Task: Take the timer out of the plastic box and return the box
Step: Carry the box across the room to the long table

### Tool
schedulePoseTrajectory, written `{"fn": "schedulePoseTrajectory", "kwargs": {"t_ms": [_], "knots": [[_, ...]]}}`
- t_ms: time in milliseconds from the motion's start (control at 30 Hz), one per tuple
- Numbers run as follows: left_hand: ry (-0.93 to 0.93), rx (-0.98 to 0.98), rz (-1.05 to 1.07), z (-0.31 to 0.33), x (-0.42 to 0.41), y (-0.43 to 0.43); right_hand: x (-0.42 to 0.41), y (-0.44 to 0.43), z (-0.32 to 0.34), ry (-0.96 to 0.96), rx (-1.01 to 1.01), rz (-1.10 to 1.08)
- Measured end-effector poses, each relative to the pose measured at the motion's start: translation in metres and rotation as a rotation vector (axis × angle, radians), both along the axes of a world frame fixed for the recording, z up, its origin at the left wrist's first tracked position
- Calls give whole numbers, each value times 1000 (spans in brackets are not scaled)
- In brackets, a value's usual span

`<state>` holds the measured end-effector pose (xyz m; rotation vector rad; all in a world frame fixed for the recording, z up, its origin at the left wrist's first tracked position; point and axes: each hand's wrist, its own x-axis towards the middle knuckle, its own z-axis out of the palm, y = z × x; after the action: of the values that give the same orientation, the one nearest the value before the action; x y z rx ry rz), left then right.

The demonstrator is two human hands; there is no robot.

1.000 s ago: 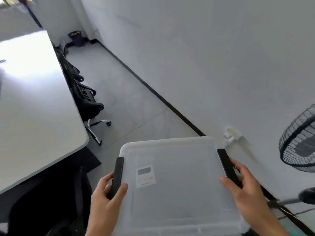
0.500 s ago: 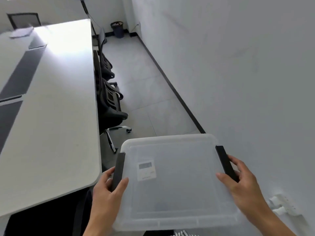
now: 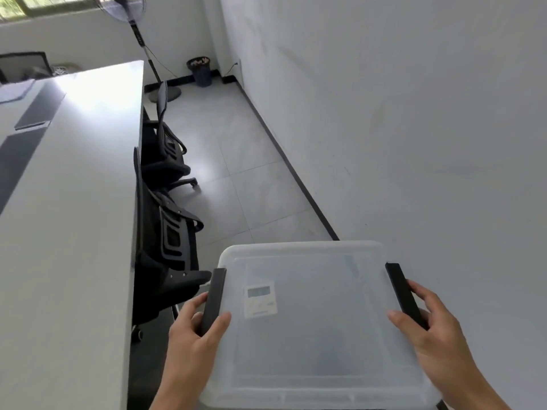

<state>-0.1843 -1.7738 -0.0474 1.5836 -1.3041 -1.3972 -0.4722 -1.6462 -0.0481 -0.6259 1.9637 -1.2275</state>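
One small white timer with a grey display lies inside the translucent lidded plastic box, seen through the lid toward its left side. We carry the box in the air, our left hand clamped on its black left latch and our right hand on the black right latch. Left of us runs the long white table with black office chairs tucked beside it.

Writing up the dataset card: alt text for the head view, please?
Two bare hands, left hand and right hand, carry a lidded translucent plastic box by its black side latches, a white timer visible through the lid. A long white table with black office chairs lies left, a white wall right.
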Motion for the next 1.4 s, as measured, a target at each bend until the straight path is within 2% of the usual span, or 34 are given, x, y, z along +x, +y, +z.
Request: {"fn": "schedulePoseTrajectory", "kwargs": {"t_ms": [267,533,667,933,1067,1267,1400], "knots": [[-20,-17,128,19,-102,-164,-117,-210,25,-5,-6,119],[24,-9,323,4,-123,-326,-144,-423,13,-48,-16,239],[39,-9,317,-6,-123,-435,-144,-528,0,-59,-18,230],[34,-29,205,21,-140,-657,-157,-717,31,-27,-43,174],[26,-30,182,22,-164,-754,-179,-806,24,-13,-35,152],[19,-3,232,7,-210,-903,-225,-964,0,-40,-33,159],[13,-13,272,21,-236,-1000,-252,-1081,9,-65,-29,207]]}}
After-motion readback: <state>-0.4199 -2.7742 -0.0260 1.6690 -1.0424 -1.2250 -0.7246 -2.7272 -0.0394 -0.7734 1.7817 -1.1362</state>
